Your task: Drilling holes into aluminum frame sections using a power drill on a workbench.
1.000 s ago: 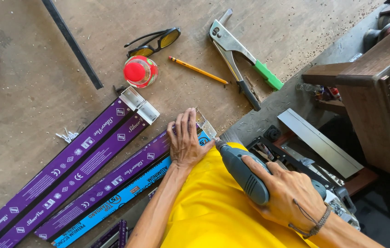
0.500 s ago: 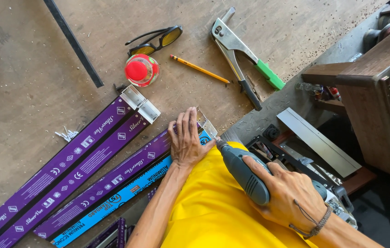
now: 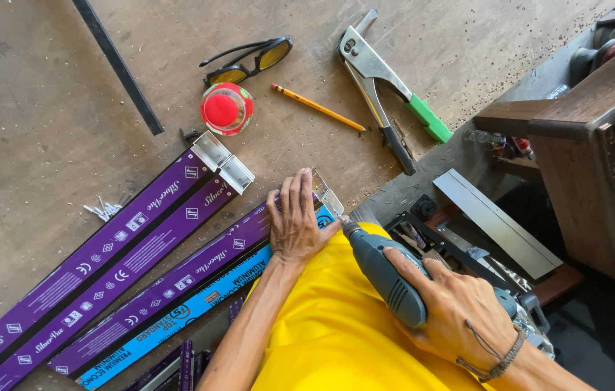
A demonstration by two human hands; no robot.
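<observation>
While your right hand [image 3: 459,308] is wrapped tight around the grey drill [image 3: 387,275], your left hand [image 3: 294,221] lies flat, clamping nothing, on the purple-wrapped aluminium bar [image 3: 177,279] just beside the bit; a skating tip could catch those fingers [image 3: 325,230].

surface: brown worn board [image 3: 47,130] | right: wooden bench [image 3: 597,145] | light: daylight

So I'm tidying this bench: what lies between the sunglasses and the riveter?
In the head view, a yellow pencil lies on the bench between the sunglasses and the riveter, touching neither.
</observation>
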